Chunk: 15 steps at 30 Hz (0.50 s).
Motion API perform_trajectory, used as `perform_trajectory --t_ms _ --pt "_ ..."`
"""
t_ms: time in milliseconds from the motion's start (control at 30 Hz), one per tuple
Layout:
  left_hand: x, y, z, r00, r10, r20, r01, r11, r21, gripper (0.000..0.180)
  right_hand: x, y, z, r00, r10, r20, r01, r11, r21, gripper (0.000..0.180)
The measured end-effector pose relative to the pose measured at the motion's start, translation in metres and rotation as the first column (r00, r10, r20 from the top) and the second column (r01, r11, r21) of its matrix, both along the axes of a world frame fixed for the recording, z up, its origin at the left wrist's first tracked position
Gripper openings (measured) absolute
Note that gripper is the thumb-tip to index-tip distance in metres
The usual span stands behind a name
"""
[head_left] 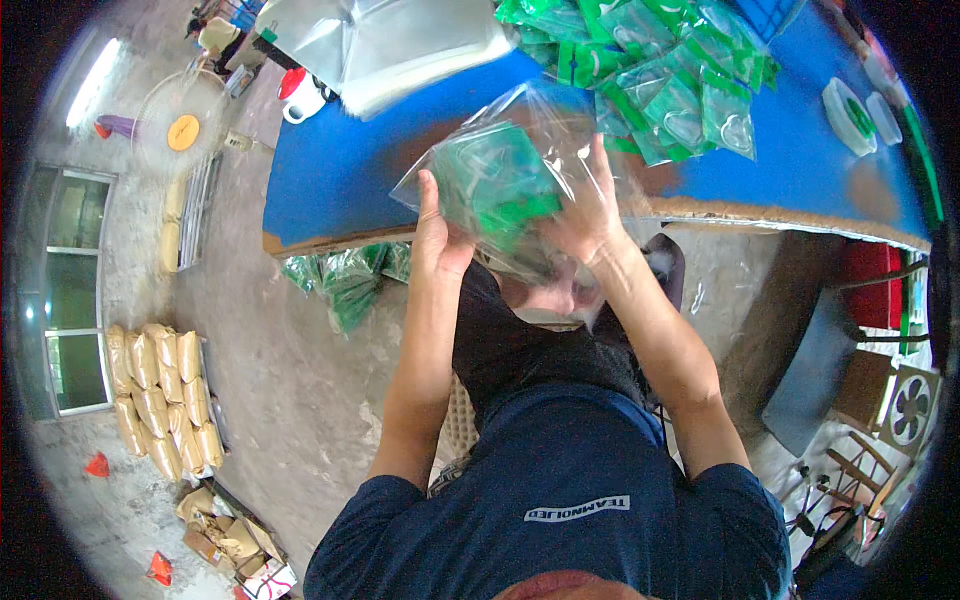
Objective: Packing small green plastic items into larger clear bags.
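Note:
Above my lap, near the table's front edge, I hold a clear plastic bag [530,125] with a stack of flat green packets [490,175] inside it. My left hand [442,238] grips the bag's left side, thumb up along it and fingers hidden beneath. On the other side my right hand [585,215] is closed on the bag, its thumb raised. Loose film covers part of the right fingers, so I cannot tell whether they are inside the bag or outside. The bag's lower end hangs crumpled over my lap.
Loose green-and-clear packets [670,85] are piled on the blue table [350,165]. A stack of clear bags [420,50], a white mug with a red lid [300,97] and a plastic tub [848,117] lie around them. Filled green bags [345,285] sit beneath the table's edge.

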<state>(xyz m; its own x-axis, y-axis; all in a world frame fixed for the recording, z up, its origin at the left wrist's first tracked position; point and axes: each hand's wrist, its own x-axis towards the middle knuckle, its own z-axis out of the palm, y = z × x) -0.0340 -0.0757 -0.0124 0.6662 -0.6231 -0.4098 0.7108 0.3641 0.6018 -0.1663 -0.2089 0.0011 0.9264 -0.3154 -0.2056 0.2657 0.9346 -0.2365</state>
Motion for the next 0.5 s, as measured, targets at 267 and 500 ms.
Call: perform_trajectory --t_ms 267,500 --pt "0.018 0.01 -0.01 0.996 0.067 -0.052 -0.062 0.994 0.092 0.036 0.014 0.017 -0.011 0.993 -0.06 0.106 0.04 0.983 0.178 0.111" --pt "-0.006 0.021 0.009 0.999 -0.046 0.01 0.045 0.996 0.074 0.038 0.03 0.026 -0.01 0.989 0.147 -0.025 -0.14 0.974 0.175 0.052"
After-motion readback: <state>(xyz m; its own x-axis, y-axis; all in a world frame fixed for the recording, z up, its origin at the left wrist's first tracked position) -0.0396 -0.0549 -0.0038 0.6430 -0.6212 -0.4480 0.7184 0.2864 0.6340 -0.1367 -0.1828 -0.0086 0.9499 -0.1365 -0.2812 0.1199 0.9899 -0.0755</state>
